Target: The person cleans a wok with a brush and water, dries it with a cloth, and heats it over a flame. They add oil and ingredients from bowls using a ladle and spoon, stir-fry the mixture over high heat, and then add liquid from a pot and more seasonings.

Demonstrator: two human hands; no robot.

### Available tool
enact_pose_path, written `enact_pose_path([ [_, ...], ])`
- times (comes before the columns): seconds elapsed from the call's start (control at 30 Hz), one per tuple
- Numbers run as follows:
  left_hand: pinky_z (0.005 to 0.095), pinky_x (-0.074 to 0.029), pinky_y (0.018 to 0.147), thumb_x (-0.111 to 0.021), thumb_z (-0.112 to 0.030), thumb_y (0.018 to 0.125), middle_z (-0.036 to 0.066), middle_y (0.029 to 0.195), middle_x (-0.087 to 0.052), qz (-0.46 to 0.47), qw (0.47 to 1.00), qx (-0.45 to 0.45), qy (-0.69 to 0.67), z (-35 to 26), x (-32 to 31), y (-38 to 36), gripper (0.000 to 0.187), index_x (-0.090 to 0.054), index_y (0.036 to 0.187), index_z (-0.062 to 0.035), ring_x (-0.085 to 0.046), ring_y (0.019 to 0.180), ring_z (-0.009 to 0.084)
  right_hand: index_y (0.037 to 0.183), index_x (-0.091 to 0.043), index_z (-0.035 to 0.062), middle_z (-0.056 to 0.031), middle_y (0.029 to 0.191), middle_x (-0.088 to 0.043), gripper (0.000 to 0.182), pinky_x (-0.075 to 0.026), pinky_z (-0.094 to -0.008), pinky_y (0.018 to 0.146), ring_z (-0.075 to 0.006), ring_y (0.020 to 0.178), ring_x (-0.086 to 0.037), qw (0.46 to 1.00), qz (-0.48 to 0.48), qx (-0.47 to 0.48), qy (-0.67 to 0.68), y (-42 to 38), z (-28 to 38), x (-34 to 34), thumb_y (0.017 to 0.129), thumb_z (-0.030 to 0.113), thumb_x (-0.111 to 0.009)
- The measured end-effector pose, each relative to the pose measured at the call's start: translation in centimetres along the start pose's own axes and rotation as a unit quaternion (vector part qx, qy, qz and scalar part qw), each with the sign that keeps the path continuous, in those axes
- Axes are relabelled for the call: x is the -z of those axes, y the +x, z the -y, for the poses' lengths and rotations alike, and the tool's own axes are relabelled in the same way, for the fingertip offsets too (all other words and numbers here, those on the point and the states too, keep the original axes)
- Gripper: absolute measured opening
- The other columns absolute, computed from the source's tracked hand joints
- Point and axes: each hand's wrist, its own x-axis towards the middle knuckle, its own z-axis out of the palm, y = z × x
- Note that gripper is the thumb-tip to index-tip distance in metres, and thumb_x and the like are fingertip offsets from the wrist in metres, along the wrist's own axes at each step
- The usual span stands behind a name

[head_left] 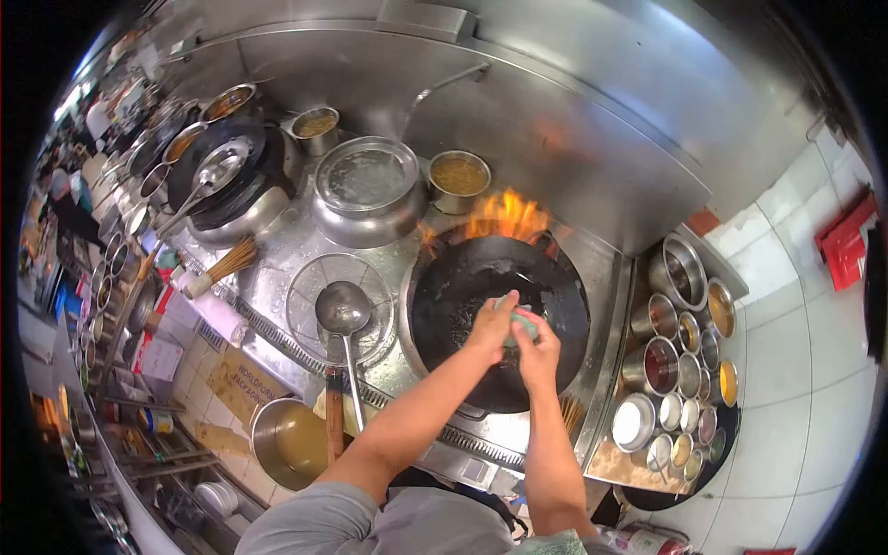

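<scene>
Head view: flames (509, 215) rise behind the wok (442, 324), just beyond the hands. Left of it on the steel surface (268, 282), a ladle (343, 308) lies over a round strainer (300, 302); steel containers (689, 375) crowd the right side. Above the wok, the fingers of the left hand (490, 324) and right hand (540, 350) pinch a small pale-green item (524, 320) between them, its lower part mostly hidden.

The wok (561, 289) is showing glossy metal, the metal ladle (343, 310) is gleaming smooth, the bristle brush (228, 263) is looking rough.
</scene>
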Motion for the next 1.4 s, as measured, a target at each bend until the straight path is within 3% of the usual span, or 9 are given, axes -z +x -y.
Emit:
enact_pose_path([
  [0.13,0.0385,-0.049,0.089,-0.057,-0.031,0.106,0.01,0.103,-0.067,-0.065,0.993,-0.079,-0.053,4.2,-3.1,2.1,0.032,-0.064,0.113,-0.0003,-0.062,0.097,0.0209,0.126,-0.065,0.0011,-0.0127,0.12,-0.071,0.039,-0.052,-0.0349,0.097,-0.0245,0.107,-0.068,0.967,-0.208,-0.022,0.145,0.9,-0.1,-2.4,0.098,0.028,-0.073],
  [0.33,0.0378,-0.049,0.1,-0.074,-0.022,0.095,0.009,0.121,-0.063,-0.13,0.957,-0.175,0.19,4.3,-2.2,0.7,0.046,-0.054,0.132,-0.0022,-0.06,0.116,0.022,0.109,-0.065,-0.002,-0.019,0.114,-0.071,0.023,-0.057,-0.043,0.095,-0.0285,0.106,-0.07,0.886,-0.103,-0.082,0.444,1.3,-0.8,-0.1,0.101,0.019,-0.067],
  [0.43,0.0434,-0.052,0.099,-0.076,-0.025,0.094,0.009,0.121,-0.064,0.316,0.925,0.077,-0.198,0.6,0.1,-1.8,0.051,-0.054,0.135,-0.0039,-0.063,0.116,0.0274,0.115,-0.063,-0.0022,-0.015,0.104,-0.071,0.023,-0.058,-0.0383,0.087,-0.024,0.098,-0.069,0.887,0.002,-0.077,0.455,2.3,0.3,0.5,0.101,0.015,-0.066],
  [0.57,0.0515,-0.057,0.089,-0.077,-0.023,0.093,0.011,0.129,-0.064,0.462,0.875,0.119,-0.088,-1.1,2.9,-0.7,0.049,-0.056,0.135,-0.0063,-0.065,0.115,0.0269,0.118,-0.066,-0.0026,-0.0057,0.084,-0.067,0.028,-0.053,-0.0269,0.067,-0.0122,0.074,-0.062,0.951,0.133,-0.116,0.254,4.4,2.3,0.9,0.1,0.018,-0.069],
  [0.73,0.0277,-0.051,0.062,-0.072,-0.002,0.081,0.009,0.083,-0.07,0.389,0.915,0.096,0.041,-0.9,2.8,0.5,0.011,-0.07,0.091,-0.0042,-0.065,0.07,0.0146,0.106,-0.069,-0.002,0.0,0.068,-0.058,0.024,-0.043,-0.0243,0.055,-0.0071,0.06,-0.054,0.969,0.216,-0.123,0.012,7.3,3.5,0.0,0.1,0.021,-0.069],
  [0.87,0.0288,-0.044,0.05,-0.072,-0.001,0.073,0.01,0.076,-0.07,0.303,0.93,0.038,0.204,0.3,2.4,2.5,0.014,-0.071,0.088,-0.0007,-0.059,0.057,0.0147,0.102,-0.071,0.0031,0.0012,0.064,-0.055,0.019,-0.037,-0.0245,0.051,-0.0065,0.055,-0.049,0.978,0.168,-0.113,-0.045,7.6,2.2,-1.1,0.101,0.021,-0.065],
  [1.07,0.0461,-0.058,0.081,-0.066,-0.023,0.086,0.023,0.105,-0.076,0.108,0.788,-0.224,0.563,4.9,1.0,6.2,0.033,-0.075,0.109,-0.0011,-0.074,0.096,0.0381,0.097,-0.069,0.0041,0.0,0.061,-0.053,0.015,-0.036,-0.0287,0.047,-0.0109,0.051,-0.048,0.983,-0.008,-0.176,-0.049,8.2,-0.3,-1.8,0.099,0.015,-0.059],
  [1.17,0.0501,-0.054,0.097,-0.059,-0.033,0.091,0.027,0.113,-0.072,0.047,0.796,-0.148,0.585,2.4,-0.1,2.2,0.042,-0.071,0.116,-0.0009,-0.068,0.114,0.0418,0.095,-0.068,0.0025,-0.0011,0.06,-0.054,0.014,-0.037,-0.0305,0.046,-0.0124,0.051,-0.05,0.988,-0.062,-0.092,-0.104,10.1,-5.5,-1.0,0.097,0.013,-0.059],
  [1.4,0.051,-0.055,0.091,-0.065,-0.027,0.087,0.025,0.109,-0.073,0.056,0.713,-0.225,0.661,1.3,-0.7,-1.2,0.04,-0.06,0.119,-0.0034,-0.072,0.102,0.0414,0.1,-0.07,0.0006,-0.0119,0.082,-0.069,0.025,-0.052,-0.0374,0.074,-0.0257,0.078,-0.066,0.977,-0.158,-0.142,0.002,8.3,-5.5,0.6,0.095,0.023,-0.06],
])
